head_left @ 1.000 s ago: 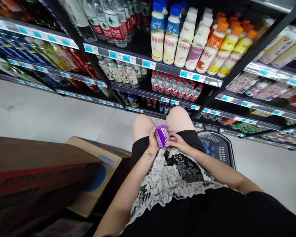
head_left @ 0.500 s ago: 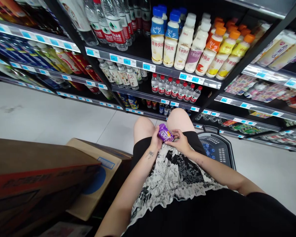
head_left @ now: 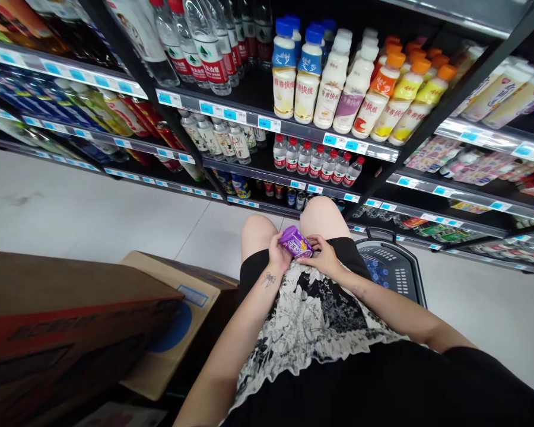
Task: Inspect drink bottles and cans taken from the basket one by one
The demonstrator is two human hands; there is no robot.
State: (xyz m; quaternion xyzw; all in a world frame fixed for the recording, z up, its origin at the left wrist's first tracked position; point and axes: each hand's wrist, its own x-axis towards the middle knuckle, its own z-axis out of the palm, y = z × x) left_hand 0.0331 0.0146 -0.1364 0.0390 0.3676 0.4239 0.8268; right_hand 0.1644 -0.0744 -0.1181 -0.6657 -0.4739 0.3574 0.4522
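I sit facing drink shelves with both hands over my lap. A small purple can [head_left: 296, 242] lies tilted on its side between them. My left hand [head_left: 276, 254] grips its left end with curled fingers. From the right, my right hand [head_left: 323, 255] holds the other end, its fingers wrapped under the can. My knees show just beyond the hands.
Black shelves [head_left: 267, 121] hold water bottles, milk drink bottles [head_left: 333, 83] and cans. A dark shopping basket [head_left: 389, 264] stands on the floor at my right. Cardboard boxes [head_left: 71, 320] are stacked at my left. Pale tile floor [head_left: 84, 207] stretches to the left.
The purple can has turned from upright to lying tilted between my hands. Both hands have stayed over my lap.
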